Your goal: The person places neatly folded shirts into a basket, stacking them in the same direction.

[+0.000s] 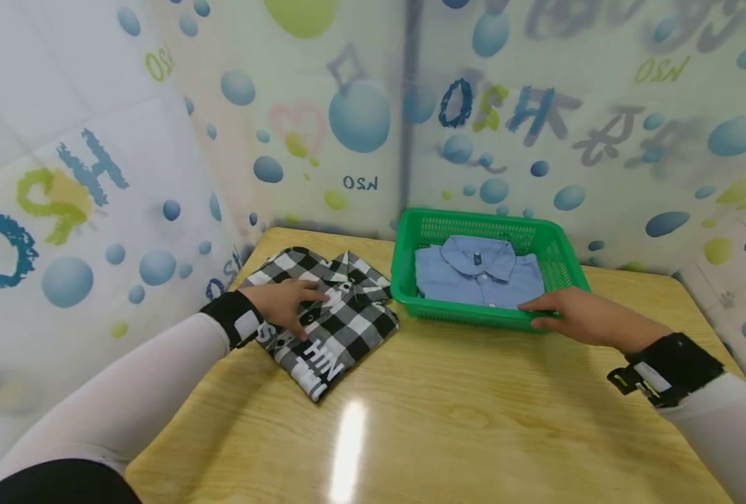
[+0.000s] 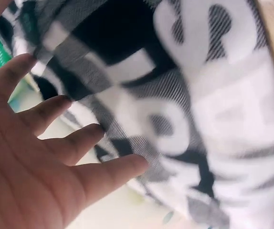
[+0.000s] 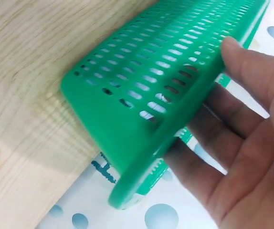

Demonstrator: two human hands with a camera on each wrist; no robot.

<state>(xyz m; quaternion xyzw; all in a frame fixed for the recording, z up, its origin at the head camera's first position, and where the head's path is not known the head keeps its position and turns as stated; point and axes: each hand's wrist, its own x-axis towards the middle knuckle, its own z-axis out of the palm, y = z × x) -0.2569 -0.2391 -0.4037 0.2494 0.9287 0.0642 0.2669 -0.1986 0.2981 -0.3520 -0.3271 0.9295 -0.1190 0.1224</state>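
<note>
A folded black-and-white checked shirt (image 1: 363, 323) with white lettering lies at the left of the table, collar toward the back. My left hand (image 1: 285, 304) is over it with fingers spread; in the left wrist view the fingertips (image 2: 136, 165) appear at the cloth, holding nothing. To the right stands a green plastic basket (image 1: 474, 315) with a folded light blue shirt (image 1: 483, 280) inside, its collar and buttons facing up. At the basket's front right corner, my right hand (image 1: 590, 318) grips the rim, thumb (image 3: 237, 57) outside and fingers on the inner side.
The wooden table (image 1: 448, 420) extends in front of the shirt and basket, with a bright reflection on it. Behind stands a pale curtain (image 1: 360, 189) printed with blue and green dots and letters, close to the table's back edge.
</note>
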